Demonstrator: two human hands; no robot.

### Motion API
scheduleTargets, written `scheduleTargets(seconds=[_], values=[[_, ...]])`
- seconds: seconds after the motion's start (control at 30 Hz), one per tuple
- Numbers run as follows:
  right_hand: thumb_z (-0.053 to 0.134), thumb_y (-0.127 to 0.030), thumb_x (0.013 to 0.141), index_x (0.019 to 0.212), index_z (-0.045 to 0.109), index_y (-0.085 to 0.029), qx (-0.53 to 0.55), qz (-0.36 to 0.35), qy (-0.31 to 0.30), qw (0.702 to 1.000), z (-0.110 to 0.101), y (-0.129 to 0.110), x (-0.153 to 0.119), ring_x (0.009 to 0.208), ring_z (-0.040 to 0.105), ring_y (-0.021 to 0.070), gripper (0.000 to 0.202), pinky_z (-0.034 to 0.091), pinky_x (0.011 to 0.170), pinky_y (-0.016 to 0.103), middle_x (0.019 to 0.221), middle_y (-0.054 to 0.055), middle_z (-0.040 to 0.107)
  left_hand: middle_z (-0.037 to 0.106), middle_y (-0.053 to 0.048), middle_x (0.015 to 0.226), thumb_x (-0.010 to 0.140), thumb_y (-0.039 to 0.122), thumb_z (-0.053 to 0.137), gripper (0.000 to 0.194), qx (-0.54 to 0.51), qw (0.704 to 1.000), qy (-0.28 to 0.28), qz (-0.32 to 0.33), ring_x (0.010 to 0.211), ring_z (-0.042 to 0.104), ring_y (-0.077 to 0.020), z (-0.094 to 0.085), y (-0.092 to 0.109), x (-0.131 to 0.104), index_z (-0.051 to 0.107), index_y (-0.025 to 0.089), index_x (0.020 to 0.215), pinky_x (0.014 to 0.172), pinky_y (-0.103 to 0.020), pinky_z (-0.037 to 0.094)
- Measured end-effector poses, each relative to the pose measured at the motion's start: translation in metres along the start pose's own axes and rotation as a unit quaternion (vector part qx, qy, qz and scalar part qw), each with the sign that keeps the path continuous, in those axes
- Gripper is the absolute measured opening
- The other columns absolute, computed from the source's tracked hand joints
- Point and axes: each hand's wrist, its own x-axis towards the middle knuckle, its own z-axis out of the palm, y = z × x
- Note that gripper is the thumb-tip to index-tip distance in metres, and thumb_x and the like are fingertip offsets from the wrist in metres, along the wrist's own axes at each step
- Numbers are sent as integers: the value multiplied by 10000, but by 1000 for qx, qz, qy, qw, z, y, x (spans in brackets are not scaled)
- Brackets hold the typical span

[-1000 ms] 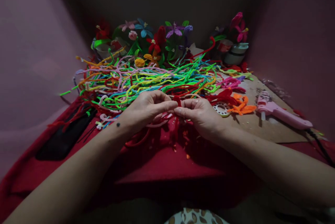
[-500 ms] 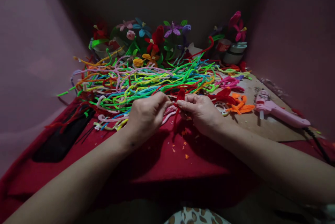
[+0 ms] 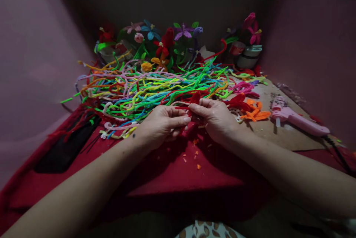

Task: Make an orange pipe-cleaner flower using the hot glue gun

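Between my two hands is a red pipe cleaner piece point(image 3: 195, 98), with a loop standing up above the fingertips. My right hand point(image 3: 213, 113) pinches it between thumb and fingers. From the left, my left hand point(image 3: 167, 121) closes thumb and fingertips on a lower part of the same piece, its thumb pointing right. The fingers hide much of the piece. Just behind the hands spreads a heap of colourful pipe cleaners point(image 3: 155, 86). Beside my right hand lie red petal shapes point(image 3: 237, 102) and an orange pipe cleaner flower point(image 3: 256, 112).
A pink glue gun point(image 3: 300, 119) with a black cord rests on a brown board point(image 3: 278, 138) at right. A dark phone-like slab point(image 3: 65, 149) lies at left. Finished pipe cleaner flowers point(image 3: 162, 47) stand at the back. Orange scraps point(image 3: 198, 166) dot the red cloth point(image 3: 183, 182).
My left hand has rotated and dropped slightly, its thumb now pressing on the piece from the near side. The red loop has shifted a little right and tilted.
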Motion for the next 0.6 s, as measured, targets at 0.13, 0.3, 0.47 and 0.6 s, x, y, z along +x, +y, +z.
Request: scheduleTargets(seconds=[0.13, 0.3, 0.47, 0.6], values=[[651, -300, 689, 596, 471, -170, -25, -9, 2, 1000, 5, 3, -4, 486, 416, 75, 241, 320, 481, 229, 551, -41, 477, 441, 50, 506, 735, 285, 581, 180, 85, 996, 11, 41, 416, 322, -42, 10, -3, 1, 543, 136, 643, 418, -192, 239], [658, -329, 686, 553, 442, -173, -40, -21, 8, 999, 3, 2, -3, 478, 391, 71, 297, 298, 472, 225, 514, -52, 433, 469, 48, 523, 754, 321, 555, 196, 169, 981, 53, 79, 449, 382, -62, 14, -3, 1, 584, 137, 692, 429, -194, 285], [689, -337, 657, 530, 464, -158, -22, -21, -5, 1000, 1, -2, -2, 447, 342, 52, 314, 236, 451, 225, 494, -58, 423, 458, 59, 498, 779, 380, 545, 229, 122, 979, 100, 125, 416, 385, -59, 9, 2, 0, 553, 153, 751, 412, -183, 299], [684, -273, 651, 576, 539, -140, 5, -9, -39, 999, 0, -1, -3, 481, 383, 61, 210, 266, 486, 231, 543, -39, 479, 459, 50, 483, 790, 384, 537, 252, 104, 977, 117, 142, 411, 376, -53, 3, 0, 4, 537, 149, 699, 406, -175, 285]])
